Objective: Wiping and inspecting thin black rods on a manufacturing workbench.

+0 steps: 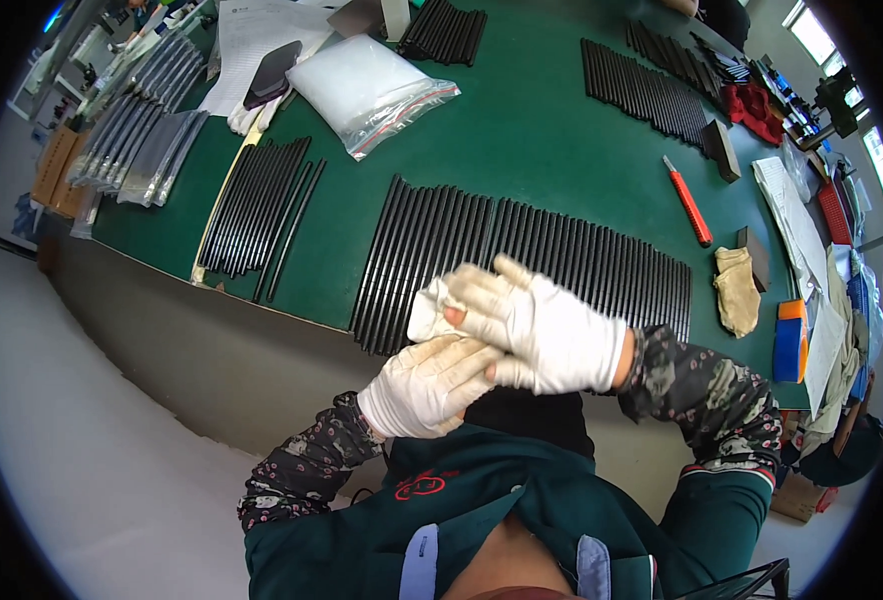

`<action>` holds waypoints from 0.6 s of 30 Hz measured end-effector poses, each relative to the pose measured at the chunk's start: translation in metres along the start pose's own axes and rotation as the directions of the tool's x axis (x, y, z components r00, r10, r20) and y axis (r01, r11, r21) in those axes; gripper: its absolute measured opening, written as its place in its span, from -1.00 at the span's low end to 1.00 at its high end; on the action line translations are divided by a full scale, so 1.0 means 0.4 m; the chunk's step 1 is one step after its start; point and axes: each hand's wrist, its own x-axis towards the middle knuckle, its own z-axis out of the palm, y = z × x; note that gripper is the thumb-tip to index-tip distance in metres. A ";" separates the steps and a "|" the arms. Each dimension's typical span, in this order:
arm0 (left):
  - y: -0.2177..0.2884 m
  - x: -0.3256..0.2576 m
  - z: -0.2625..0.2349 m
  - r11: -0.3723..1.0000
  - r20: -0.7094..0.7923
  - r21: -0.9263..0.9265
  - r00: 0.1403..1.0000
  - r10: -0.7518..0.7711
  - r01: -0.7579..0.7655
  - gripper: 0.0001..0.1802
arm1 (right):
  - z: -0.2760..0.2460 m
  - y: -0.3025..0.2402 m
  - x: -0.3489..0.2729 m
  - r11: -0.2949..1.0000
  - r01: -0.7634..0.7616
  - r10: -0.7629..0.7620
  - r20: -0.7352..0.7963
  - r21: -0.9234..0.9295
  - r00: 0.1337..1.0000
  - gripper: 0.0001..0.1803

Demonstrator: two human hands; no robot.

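My hands meet over the near edge of the green table, both in white gloves. My right hand (552, 335) reaches in from the right, its fingers over a crumpled white cloth (429, 312) and its bare thumb and index fingertips showing. Just below the cloth, my left hand (424, 388) lies with its fingers stretched out toward the right hand's thumb; its palm is hidden. Under and beyond both hands lies a wide row of slim black rods (437, 235), side by side. The right hand covers part of that row.
Left of the row lie more black rods (260, 205), with a clear bag (362, 85) and a phone (273, 74) beyond. To the right are a red cutter (690, 205), a beige cloth bundle (737, 290) and a blue-orange block (791, 342). Further rods (642, 90) lie at the far right.
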 end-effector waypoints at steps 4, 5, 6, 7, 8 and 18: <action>0.000 0.007 0.005 1.000 -0.042 0.007 0.999 0.022 -0.022 -0.50 | -0.053 0.107 0.040 0.931 -0.285 0.263 -0.124 -0.229 0.957 -0.32; 0.000 0.004 -0.003 1.000 -0.036 0.015 0.999 0.012 -0.012 -0.50 | -0.038 0.099 0.052 0.943 -0.278 0.242 -0.194 -0.183 0.951 -0.35; 0.001 0.004 -0.017 0.999 0.034 0.002 0.999 0.034 -0.035 -0.45 | -0.030 0.086 0.058 0.956 -0.248 0.223 -0.159 -0.157 0.962 -0.36; 0.001 -0.002 -0.026 0.998 0.103 -0.013 0.993 0.056 -0.055 -0.39 | -0.027 0.073 0.067 0.967 -0.217 0.202 -0.123 -0.130 0.972 -0.36; -0.002 -0.013 -0.036 0.996 0.053 0.015 0.995 0.082 -0.083 -0.40 | -0.039 0.078 0.069 0.966 -0.202 0.185 -0.118 -0.158 0.976 -0.37; -0.046 -0.157 -0.050 0.917 -0.340 0.148 0.890 -0.305 0.370 -0.56 | 0.010 0.002 0.124 0.949 0.289 -0.290 -0.013 0.128 0.957 -0.33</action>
